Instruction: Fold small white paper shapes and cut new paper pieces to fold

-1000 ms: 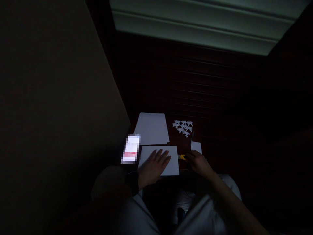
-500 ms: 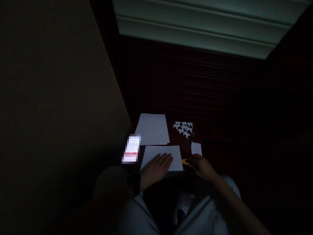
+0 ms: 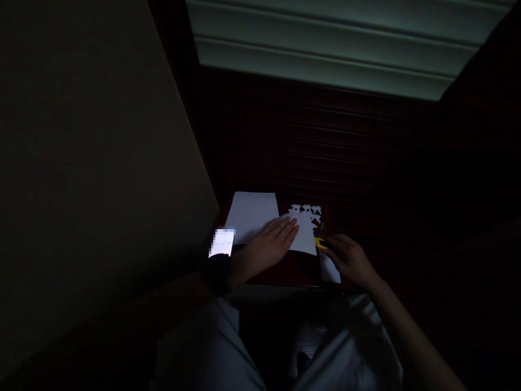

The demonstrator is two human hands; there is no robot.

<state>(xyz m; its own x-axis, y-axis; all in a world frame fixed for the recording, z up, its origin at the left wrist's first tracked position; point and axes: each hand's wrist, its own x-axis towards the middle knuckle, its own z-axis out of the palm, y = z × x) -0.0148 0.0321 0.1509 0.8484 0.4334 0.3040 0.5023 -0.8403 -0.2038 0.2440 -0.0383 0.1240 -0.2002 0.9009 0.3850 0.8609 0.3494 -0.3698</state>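
My left hand (image 3: pixel 277 240), wearing a dark wristband, lies flat with fingers stretched out on a white sheet of paper (image 3: pixel 303 239). The sheet's far edge overlaps a cluster of small cut paper shapes (image 3: pixel 315 209). My right hand (image 3: pixel 348 258) is closed around a yellow utility knife (image 3: pixel 321 243) at the sheet's right edge; most of the tool is hidden in the fingers. Below that hand a narrow white paper piece (image 3: pixel 329 269) lies at the table's right edge. A pen-like dark stick (image 3: pixel 321 228) shows just beyond the knife.
A stack of white paper (image 3: pixel 254 212) lies at the back left of the small dark red table (image 3: pixel 285 271). A lit phone (image 3: pixel 222 241) is at the left edge, partly behind my wrist. A wall (image 3: pixel 122 136) rises on the left, and slatted panelling stands behind the table.
My left hand has slid the sheet forward and right, over part of the cut shapes. My right hand has moved forward with the knife. The narrow paper piece appears nearer the front edge.
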